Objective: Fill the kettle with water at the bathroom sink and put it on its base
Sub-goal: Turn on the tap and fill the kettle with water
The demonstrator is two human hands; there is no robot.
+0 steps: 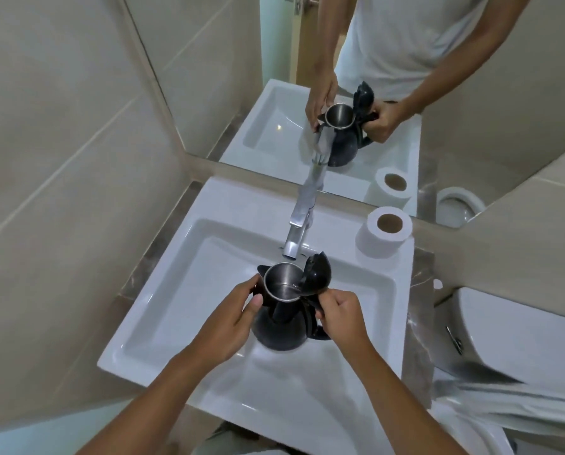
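1. Kettle (282, 318) sits in the middle of the frame, held over the white sink (163, 310), its open mouth just below the tap (296, 229) — I think so water can drop straight in.
2. My left hand (232, 320) wraps the kettle's side to keep it steady.
3. My right hand (340, 315) is closed tight on the handle, and the lid (317, 272) stands up, out of the way.
4. I see no water running yet.
5. A paper roll (384, 236) stands at the sink's upper right corner — away from splashes, I guess.
6. I can read no words or brand anywhere.
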